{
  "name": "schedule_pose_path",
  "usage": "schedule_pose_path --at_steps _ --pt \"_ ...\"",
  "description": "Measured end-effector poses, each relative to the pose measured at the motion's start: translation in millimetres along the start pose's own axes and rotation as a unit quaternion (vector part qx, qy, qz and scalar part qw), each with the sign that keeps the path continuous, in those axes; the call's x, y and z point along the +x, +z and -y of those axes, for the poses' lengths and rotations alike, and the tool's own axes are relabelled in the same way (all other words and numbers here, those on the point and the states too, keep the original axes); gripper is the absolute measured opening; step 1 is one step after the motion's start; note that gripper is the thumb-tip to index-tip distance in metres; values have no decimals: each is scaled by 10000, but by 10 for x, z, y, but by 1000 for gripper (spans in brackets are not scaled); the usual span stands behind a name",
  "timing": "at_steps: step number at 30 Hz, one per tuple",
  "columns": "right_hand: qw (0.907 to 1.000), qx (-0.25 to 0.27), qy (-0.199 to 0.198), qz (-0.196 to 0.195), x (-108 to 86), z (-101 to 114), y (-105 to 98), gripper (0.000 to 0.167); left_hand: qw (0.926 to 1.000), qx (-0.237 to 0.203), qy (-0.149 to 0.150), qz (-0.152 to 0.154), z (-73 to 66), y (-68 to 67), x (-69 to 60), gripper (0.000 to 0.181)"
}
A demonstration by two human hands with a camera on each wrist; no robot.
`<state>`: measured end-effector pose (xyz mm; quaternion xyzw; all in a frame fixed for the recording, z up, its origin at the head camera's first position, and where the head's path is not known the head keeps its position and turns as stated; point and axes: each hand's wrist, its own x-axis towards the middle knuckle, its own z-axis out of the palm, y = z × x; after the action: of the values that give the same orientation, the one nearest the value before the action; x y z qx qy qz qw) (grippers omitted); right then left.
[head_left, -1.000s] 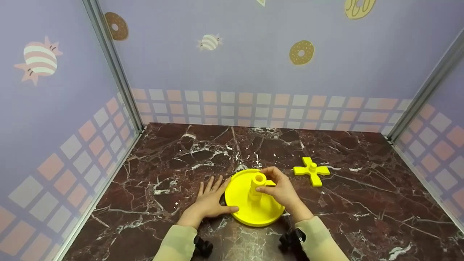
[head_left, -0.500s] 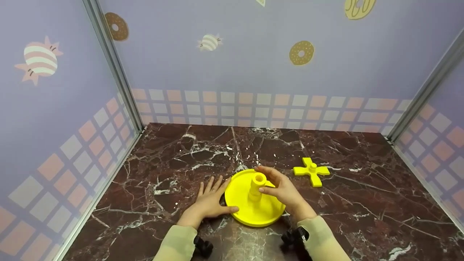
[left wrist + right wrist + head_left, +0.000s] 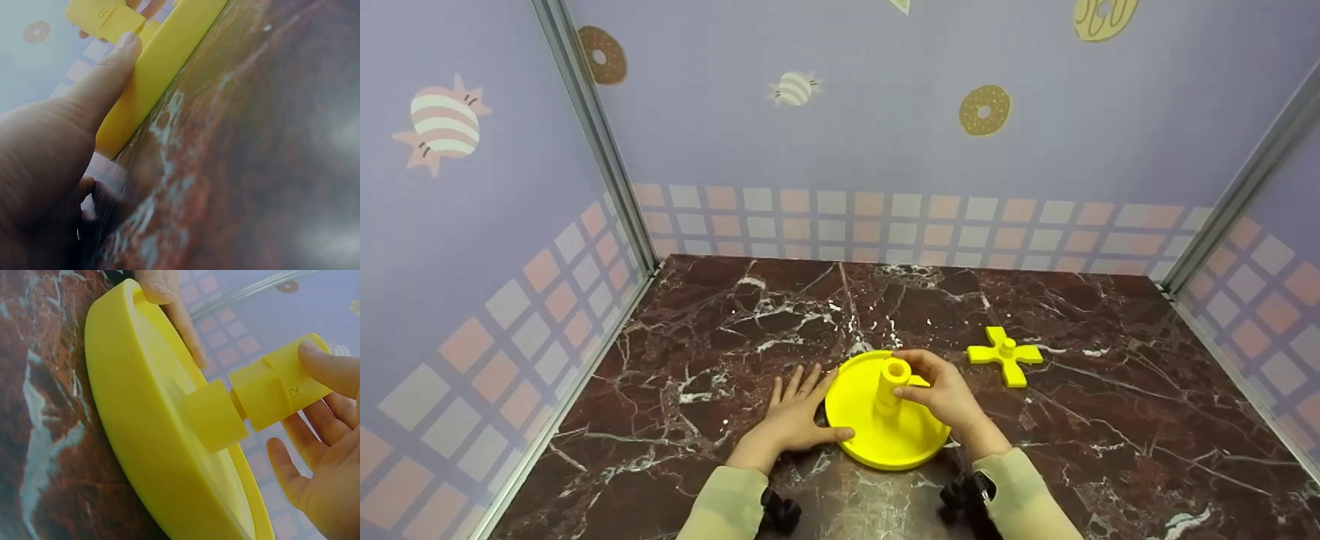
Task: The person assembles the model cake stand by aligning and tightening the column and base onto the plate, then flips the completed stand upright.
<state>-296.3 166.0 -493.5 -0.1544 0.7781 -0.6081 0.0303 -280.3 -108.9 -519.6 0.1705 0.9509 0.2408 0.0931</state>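
A round yellow tray [image 3: 856, 420] with a raised rim lies on the table, a short post [image 3: 216, 416] standing at its middle. Upright on that post is a yellow hollow cylinder [image 3: 892, 384]; the right wrist view shows a narrow gap between the two and a raised "32" on the cylinder. My right hand [image 3: 941, 390] grips the cylinder near its top, thumb on the near side and fingers behind. At the tray's left side my left hand [image 3: 795, 420] lies with fingers spread, its thumb [image 3: 109, 76] over the rim.
A yellow cross-shaped piece [image 3: 1005, 355] with a small central peg lies on the table to the right of the tray. The dark marbled table [image 3: 720, 322] is bounded by lilac printed walls [image 3: 885, 150] at the back and both sides.
My right hand's fingers reached further round behind the cylinder half a second ago and have since drawn back slightly. The left hand, tray and cross-shaped piece have stayed in place.
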Motion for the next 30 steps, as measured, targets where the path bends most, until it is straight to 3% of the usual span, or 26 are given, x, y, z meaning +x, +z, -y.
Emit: schedule_pose_path --at_steps 9,13,21,24,30 --pt "9983 -314 -187 -449 12 -35 66 49 10000 84 -15 3 7 9 9 110" --pt "9990 -316 -210 -237 3 -34 43 58 10000 74 -20 -1 3 6 6 110" --pt "9959 612 -46 671 -30 4 -63 63 10000 -66 -30 -1 -4 -1 1 110" --pt "9963 474 85 712 -25 6 -63 59 10000 -69 -27 0 -7 -2 -3 110" --pt "9990 180 75 413 -21 18 -28 55 10000 -73 0 -9 -6 -2 -5 109"
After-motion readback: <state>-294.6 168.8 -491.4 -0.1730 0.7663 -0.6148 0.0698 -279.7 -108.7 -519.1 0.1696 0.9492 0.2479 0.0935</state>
